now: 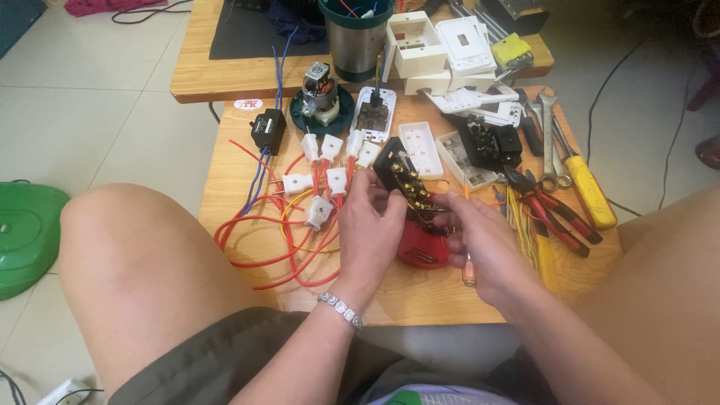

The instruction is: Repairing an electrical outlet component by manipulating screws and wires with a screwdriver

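My left hand grips a black socket strip with brass contacts, held tilted above the wooden table. My right hand touches the strip's lower end with its fingertips and also holds a small screwdriver with an orange handle that points down past the palm. A red round part lies on the table under both hands. Several white plugs on red wires lie just left of my left hand.
Pliers with red handles, a yellow-handled screwdriver and wrenches lie at the right. White socket covers, a small motor, a metal cup and white boxes stand farther back. My bare knees flank the table; a green object sits on the floor.
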